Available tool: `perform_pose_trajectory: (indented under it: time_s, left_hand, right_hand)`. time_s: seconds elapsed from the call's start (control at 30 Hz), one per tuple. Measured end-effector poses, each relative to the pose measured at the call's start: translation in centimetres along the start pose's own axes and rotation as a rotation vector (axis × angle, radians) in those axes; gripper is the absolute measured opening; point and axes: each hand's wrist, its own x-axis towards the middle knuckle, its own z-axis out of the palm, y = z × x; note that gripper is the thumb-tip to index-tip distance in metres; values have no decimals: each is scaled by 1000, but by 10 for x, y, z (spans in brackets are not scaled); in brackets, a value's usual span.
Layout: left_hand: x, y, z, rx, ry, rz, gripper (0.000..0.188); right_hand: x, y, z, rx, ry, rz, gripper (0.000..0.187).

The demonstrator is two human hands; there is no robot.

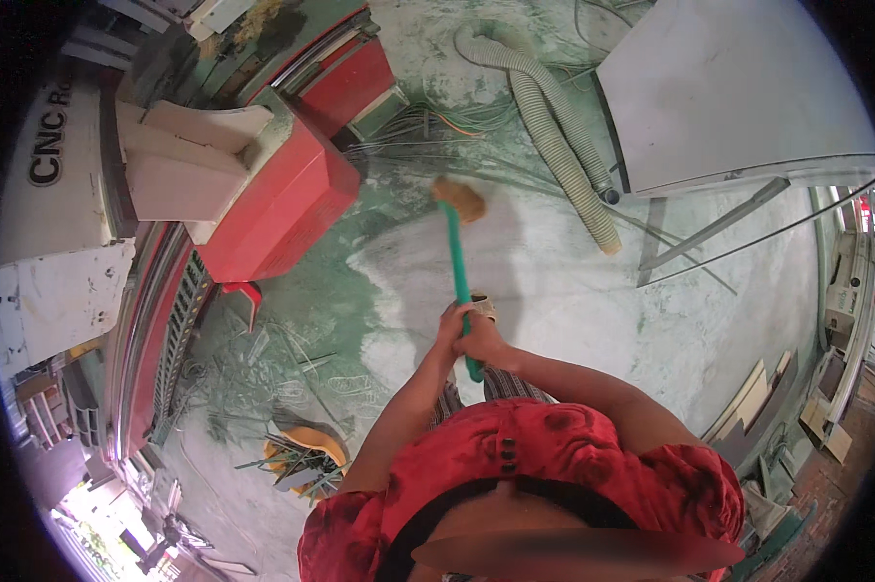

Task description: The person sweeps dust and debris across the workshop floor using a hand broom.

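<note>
Both of my hands are wrapped round the green handle of a broom (456,254). My left hand (452,323) grips it slightly above my right hand (483,342), and the two nearly touch. The handle slants away from my body, and its lower green end sticks out below my hands. At the far end, a brown brush head (464,201) is on or close to the dusty green floor (563,320); I cannot tell whether it touches. The brush head looks slightly blurred.
A red and white machine (292,209) stands on the left. Ribbed hoses (558,131) and thin cables lie ahead, beside a large pale cabinet (747,87). Loose strips (272,364) litter the left floor near a yellow container of scraps (311,446). Boards (752,403) lean at the right.
</note>
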Motion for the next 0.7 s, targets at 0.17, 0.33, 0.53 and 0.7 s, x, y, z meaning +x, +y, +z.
perform_pose_trajectory:
  time_s: [0.17,0.33,0.53,0.7]
  left_hand:
    - [-21,33,-35,-226,273,-122,15]
    - [-12,57,-23,-308,484,-1,20]
    - [-45,106,80,-257,361,24,34]
    - [-52,107,92,-106,-38,-212,60]
  right_hand:
    - [34,-7,22,-289,-269,-48,46]
    - [65,-17,9,-192,-376,-109,35]
    - [36,-22,-85,-43,-226,-90,53]
    - [12,-31,-146,-114,-84,2,60]
